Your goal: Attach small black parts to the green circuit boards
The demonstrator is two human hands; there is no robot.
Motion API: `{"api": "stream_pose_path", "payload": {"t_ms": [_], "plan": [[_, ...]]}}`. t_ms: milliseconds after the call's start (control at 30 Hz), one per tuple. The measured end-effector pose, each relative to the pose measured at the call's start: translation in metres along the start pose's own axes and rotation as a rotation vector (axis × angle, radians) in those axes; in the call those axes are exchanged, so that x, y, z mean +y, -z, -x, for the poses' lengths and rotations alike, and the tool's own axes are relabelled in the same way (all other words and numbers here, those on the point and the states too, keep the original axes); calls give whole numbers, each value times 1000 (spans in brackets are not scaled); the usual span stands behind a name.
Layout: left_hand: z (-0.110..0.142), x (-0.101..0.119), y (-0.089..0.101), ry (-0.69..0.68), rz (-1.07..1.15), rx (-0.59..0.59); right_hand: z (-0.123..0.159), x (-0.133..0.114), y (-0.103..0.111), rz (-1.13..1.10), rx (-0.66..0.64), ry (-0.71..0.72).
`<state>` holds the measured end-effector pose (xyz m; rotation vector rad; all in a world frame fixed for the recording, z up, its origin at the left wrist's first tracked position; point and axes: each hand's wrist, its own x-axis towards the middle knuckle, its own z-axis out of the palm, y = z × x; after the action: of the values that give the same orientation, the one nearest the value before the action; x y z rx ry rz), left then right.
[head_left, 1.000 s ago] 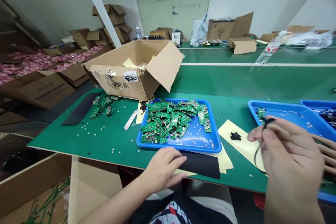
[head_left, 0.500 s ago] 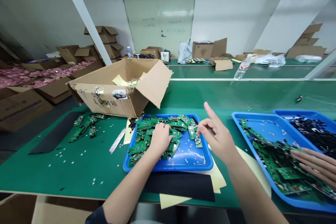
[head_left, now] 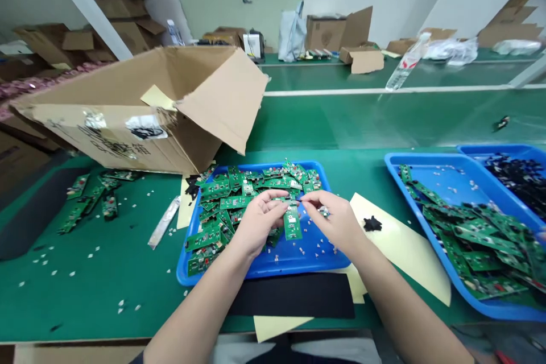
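Green board (head_left: 293,226) now held, hands (head_left: 255,226) closer together

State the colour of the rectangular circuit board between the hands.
The rectangular circuit board is green, clearest in the head view.

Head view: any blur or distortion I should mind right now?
Head view, centre: held green circuit board fairly clear, its fine markings unreadable; head view, left: open cardboard box looks stretched; head view, lower right corner: dim and smeared.

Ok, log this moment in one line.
left hand: holds board | right hand: at board's far end, grip unclear | beneath: tray with more boards
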<state>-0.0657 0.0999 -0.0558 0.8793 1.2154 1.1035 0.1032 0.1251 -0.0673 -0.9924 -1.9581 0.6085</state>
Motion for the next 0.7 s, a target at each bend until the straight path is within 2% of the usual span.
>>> {"api": "stream_pose_path", "payload": {"t_ms": [67,133,300,700], "plan": [[0,-2,-2,47,119,-2,3,1,-2,49,2,40],[-1,-3,-3,75,145,-17,4,1,-3,76,3,77],[0,-4,-5,93,75,-61,4,1,-4,143,6,144],[0,-5,-6,73,10,-63,5,2,-3,261,-1,156]]}}
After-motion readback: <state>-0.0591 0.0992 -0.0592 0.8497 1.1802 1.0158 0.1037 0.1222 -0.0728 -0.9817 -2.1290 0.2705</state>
